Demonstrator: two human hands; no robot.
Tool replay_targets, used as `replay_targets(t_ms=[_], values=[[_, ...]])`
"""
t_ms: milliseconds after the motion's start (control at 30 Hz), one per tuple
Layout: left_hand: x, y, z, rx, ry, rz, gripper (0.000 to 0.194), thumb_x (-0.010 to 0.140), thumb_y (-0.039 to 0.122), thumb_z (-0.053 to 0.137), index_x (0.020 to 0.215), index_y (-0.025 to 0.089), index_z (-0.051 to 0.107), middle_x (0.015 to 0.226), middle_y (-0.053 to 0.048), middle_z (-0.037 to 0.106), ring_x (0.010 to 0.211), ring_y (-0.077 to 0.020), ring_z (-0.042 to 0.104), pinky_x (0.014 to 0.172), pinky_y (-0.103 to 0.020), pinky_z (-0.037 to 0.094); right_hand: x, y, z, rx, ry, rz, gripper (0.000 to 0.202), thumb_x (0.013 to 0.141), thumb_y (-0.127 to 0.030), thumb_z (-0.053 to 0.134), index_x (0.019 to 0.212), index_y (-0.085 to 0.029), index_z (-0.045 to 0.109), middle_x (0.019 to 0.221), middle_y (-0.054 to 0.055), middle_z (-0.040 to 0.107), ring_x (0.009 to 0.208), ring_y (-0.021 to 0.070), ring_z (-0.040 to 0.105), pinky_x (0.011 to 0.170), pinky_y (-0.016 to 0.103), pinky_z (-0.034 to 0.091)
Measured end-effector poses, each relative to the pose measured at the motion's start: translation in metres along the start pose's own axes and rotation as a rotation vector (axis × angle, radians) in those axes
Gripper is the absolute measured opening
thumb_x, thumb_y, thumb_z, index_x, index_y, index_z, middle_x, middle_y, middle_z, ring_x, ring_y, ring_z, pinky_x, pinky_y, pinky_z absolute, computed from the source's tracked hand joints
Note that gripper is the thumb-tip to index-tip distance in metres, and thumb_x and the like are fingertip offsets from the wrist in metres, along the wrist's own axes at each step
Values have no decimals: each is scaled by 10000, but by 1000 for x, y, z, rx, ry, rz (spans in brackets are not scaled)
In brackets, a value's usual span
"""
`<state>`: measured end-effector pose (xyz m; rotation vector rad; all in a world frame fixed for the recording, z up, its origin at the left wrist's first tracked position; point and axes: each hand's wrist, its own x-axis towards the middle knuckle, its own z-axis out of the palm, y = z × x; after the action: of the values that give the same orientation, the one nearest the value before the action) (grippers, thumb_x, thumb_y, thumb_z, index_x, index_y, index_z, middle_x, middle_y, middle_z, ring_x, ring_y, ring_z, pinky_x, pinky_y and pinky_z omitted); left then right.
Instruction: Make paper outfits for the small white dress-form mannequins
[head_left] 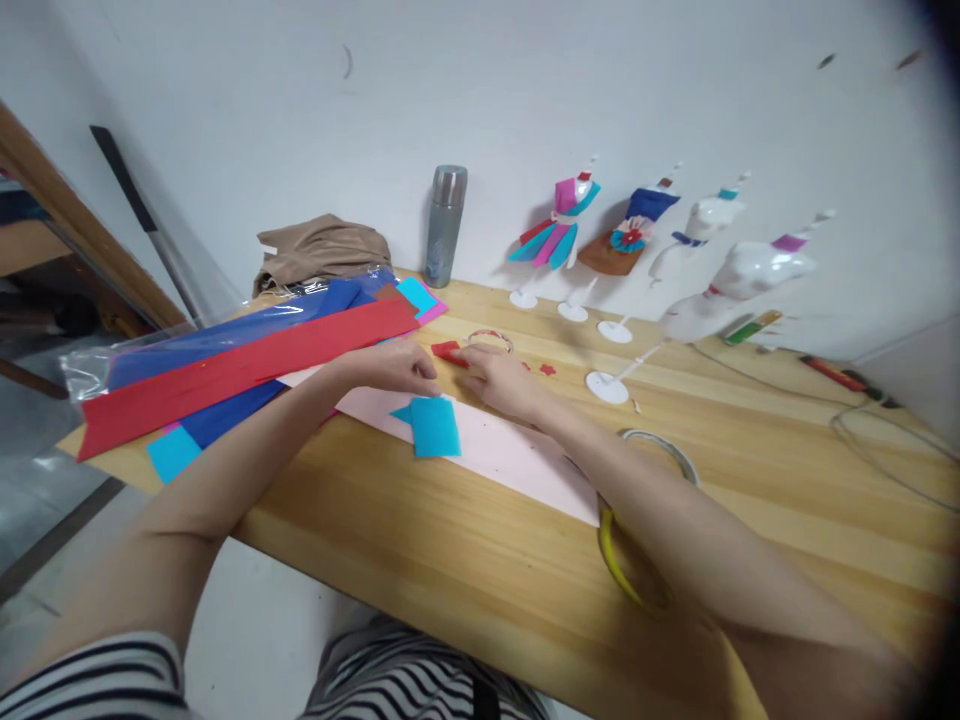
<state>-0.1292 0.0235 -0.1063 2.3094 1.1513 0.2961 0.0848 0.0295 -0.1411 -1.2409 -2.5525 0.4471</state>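
On the table, a small folded-looking red felt piece (445,350) lies at the fingertips of my right hand (501,382), which is closed on its right end. My left hand (397,366) is curled over the far edge of a pale pink felt strip (517,455); what its fingers hold, if anything, is hidden. A turquoise felt square (436,428) lies on the strip, with a pointed turquoise scrap (403,413) sticking out at its left. Small red flower-shaped cutouts (548,370) are just beyond my right hand.
At left are a long red felt strip (247,365), blue felt and plastic wrap. A brown cloth (322,250) and grey flask (445,225) stand behind. Several mini dress forms (615,387) line the back right. Tape rolls (660,440) sit near my right forearm; cables (870,450) lie farther right.
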Motion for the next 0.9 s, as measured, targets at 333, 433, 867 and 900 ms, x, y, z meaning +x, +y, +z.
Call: replay_targets(t_ms=[333,433,867,900], values=[[9,-30,22,-141,342,-166,292,751,255,601,992,143,722,862,-39,705,801,-172,641,721,-256,502,33,17,21,12,142,199,386,867,-96,483,1226,-123,625,1020,133,724,951,239,653,868,352,453],[17,-38,34,-79,368,-189,416,758,200,614,1162,141,691,1056,-77,729,923,-193,673,859,-292,532,32,20,25,55,168,204,422,835,-89,515,1240,-130,627,1057,126,718,933,217,650,838,322,455],[7,-16,54,-237,271,0,320,769,221,707,1075,123,705,1106,-83,739,1016,-196,680,906,-267,523,-18,6,11,545,174,141,141,753,-328,558,730,-191,587,637,0,577,562,127,497,560,267,403],[8,-12,57,-233,255,6,231,789,214,682,999,126,720,1039,-68,753,956,-179,693,873,-250,531,-24,6,9,638,181,162,166,740,-358,586,728,-193,580,619,-10,553,546,121,473,546,265,384]])
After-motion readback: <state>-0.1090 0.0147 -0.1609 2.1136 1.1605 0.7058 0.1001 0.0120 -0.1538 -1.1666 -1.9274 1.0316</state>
